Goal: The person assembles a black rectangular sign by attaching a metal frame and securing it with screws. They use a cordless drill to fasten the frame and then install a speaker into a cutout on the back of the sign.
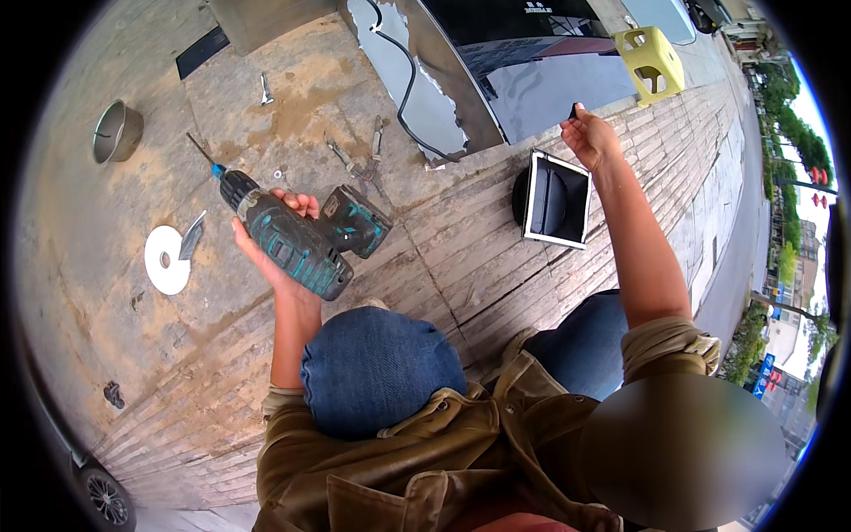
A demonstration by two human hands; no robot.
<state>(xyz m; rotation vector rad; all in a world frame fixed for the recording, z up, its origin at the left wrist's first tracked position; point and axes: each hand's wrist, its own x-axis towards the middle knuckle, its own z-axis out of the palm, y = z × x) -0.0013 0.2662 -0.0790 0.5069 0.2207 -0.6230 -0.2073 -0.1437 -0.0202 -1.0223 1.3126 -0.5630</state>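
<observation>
A black and teal cordless drill (288,238) rests in my left hand (277,277), whose fingers wrap around it. Its long thin bit points to the far left. My right hand (592,142) reaches out with thumb and fingers pinched around a small dark piece (574,112), too small to name. That piece is close to the edge of a glossy black panel (550,66). Below the right hand, a black box-shaped fitting with a pale rim (558,199) lies on the paving.
On the left ground are a metal pot (124,133), a white disc (166,262) and scattered tools (355,160). A black cable (410,75) crosses a torn-edged grey sheet (425,97). A yellow plastic stool (654,64) stands beyond the panel; a car wheel (106,498) shows lower left.
</observation>
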